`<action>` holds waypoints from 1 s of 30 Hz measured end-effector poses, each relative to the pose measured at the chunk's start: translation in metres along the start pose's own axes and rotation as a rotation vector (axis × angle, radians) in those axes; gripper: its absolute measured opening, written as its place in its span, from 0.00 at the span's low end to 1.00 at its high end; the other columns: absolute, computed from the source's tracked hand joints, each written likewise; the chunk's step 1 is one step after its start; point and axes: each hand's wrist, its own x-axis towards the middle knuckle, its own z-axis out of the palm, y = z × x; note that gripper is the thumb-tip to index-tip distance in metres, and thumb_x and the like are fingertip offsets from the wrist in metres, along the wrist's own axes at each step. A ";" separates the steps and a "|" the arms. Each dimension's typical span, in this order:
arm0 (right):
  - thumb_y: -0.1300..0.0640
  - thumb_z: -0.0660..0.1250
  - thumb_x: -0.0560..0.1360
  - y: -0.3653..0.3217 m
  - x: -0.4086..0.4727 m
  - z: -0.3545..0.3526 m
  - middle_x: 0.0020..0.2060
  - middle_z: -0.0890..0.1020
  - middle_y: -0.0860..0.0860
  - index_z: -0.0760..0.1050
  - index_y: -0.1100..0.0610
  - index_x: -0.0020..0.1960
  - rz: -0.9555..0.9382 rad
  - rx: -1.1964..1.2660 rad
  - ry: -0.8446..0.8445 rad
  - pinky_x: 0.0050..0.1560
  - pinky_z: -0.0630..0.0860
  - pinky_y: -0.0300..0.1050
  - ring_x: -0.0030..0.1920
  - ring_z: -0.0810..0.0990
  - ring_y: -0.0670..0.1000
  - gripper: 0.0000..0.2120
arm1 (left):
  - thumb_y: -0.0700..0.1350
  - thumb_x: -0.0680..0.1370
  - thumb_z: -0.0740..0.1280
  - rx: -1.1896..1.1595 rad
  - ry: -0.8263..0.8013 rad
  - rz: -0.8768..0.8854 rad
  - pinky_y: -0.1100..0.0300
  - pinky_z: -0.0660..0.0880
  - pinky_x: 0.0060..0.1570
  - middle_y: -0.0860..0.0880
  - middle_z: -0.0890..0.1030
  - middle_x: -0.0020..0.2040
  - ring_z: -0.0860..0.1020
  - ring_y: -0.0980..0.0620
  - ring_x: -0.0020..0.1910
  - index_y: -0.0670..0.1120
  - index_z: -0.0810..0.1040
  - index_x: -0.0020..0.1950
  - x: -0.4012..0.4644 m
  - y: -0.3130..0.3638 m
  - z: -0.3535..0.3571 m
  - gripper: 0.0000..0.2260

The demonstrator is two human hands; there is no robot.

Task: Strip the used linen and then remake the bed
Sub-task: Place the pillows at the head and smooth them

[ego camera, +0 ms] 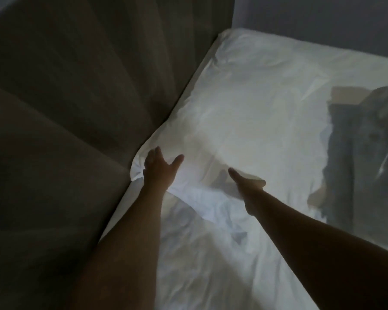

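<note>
One white pillow (244, 121) lies in the centre and upper right of the frame, its long edge pressed against the padded headboard (65, 108) that fills the left side. The pillow sits inside a white case; the case's near corner is bunched at centre left, just under the left hand.

Two bare arms reach in from the bottom edge. The left hand (158, 168) rests on that near corner of the pillow with fingers spread and thumb out, flat on the cloth and gripping nothing that can be seen. The right hand (244, 182), just right of centre, lies on the pillow's lower edge with the thumb pointing up and left; its fingers curl at the edge of the cloth, but the frame is too dim and blurred to tell whether they hold it.

Below the pillow, a crumpled white sheet (211, 242) covers the bed toward the bottom of the frame. At the right edge lies one grey, fuzzy blanket (363, 153), touching the pillow's far end.

A plain grey wall (311, 23) runs across the upper right. The room is dark.
</note>
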 end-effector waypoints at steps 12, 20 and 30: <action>0.23 0.71 0.38 -0.002 0.078 0.056 0.61 0.70 0.61 0.60 0.64 0.71 0.073 -0.110 0.395 0.60 0.75 0.56 0.61 0.73 0.62 0.72 | 0.78 0.51 0.71 -0.054 0.059 -0.107 0.40 0.58 0.73 0.41 0.59 0.77 0.59 0.38 0.75 0.48 0.51 0.78 0.067 -0.022 0.036 0.64; 0.36 0.75 0.62 0.001 0.047 0.038 0.59 0.76 0.61 0.65 0.61 0.63 -0.083 -0.091 0.453 0.61 0.73 0.60 0.58 0.76 0.64 0.41 | 0.58 0.67 0.75 0.101 0.367 0.089 0.49 0.73 0.54 0.41 0.81 0.53 0.79 0.40 0.53 0.42 0.76 0.59 0.002 0.014 0.031 0.28; 0.42 0.72 0.68 -0.002 -0.090 -0.131 0.51 0.81 0.61 0.73 0.60 0.54 -0.524 -0.212 0.634 0.55 0.75 0.54 0.53 0.80 0.63 0.25 | 0.44 0.63 0.76 -0.018 0.425 0.105 0.52 0.75 0.43 0.43 0.81 0.42 0.79 0.40 0.41 0.43 0.79 0.48 -0.176 0.118 -0.014 0.15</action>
